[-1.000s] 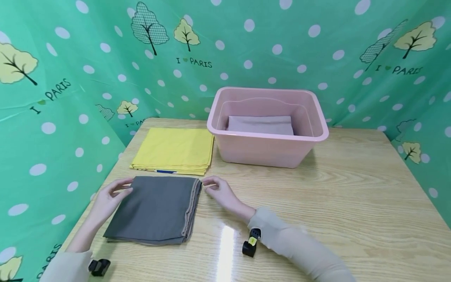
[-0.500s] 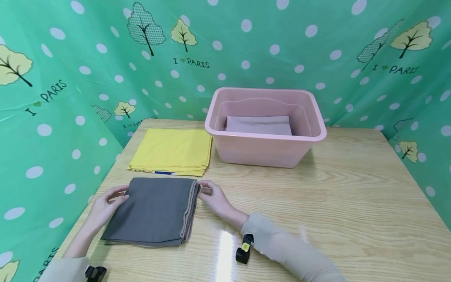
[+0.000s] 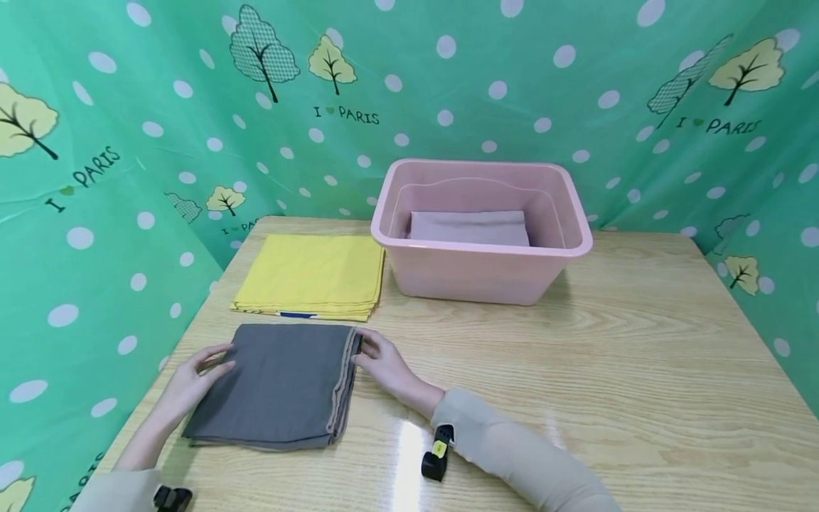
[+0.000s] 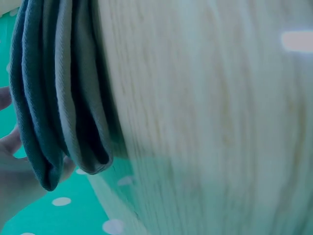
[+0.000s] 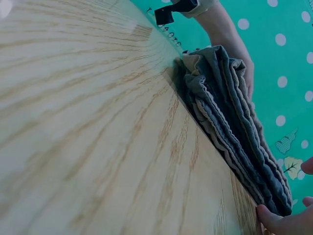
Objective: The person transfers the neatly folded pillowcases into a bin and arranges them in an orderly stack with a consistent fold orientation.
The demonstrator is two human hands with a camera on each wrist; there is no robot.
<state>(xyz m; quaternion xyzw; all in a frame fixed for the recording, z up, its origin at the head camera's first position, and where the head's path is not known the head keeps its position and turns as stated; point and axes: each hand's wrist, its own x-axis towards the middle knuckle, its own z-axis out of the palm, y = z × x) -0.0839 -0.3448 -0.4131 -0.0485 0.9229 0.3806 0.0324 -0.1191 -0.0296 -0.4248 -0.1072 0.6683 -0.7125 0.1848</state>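
Observation:
A dark grey folded cloth lies flat on the table in the head view, its layered edge to the right. My left hand is at its left edge, fingers and thumb spread apart at the cloth's side. At the far right corner, my right hand touches the cloth. In the right wrist view, the right thumb meets the end of the stacked layers, while the other fingers stay apart from them. The left wrist view has the folds partly covering the left hand.
A yellow folded cloth lies behind the grey one. To its right stands a pink bin with a pale lilac folded cloth inside. A green patterned curtain hangs around the wooden table.
My right hand has come leftward and slightly nearer, onto the grey cloth's far right corner. My left hand has shifted slightly down along the left edge. The cloth remains flat.

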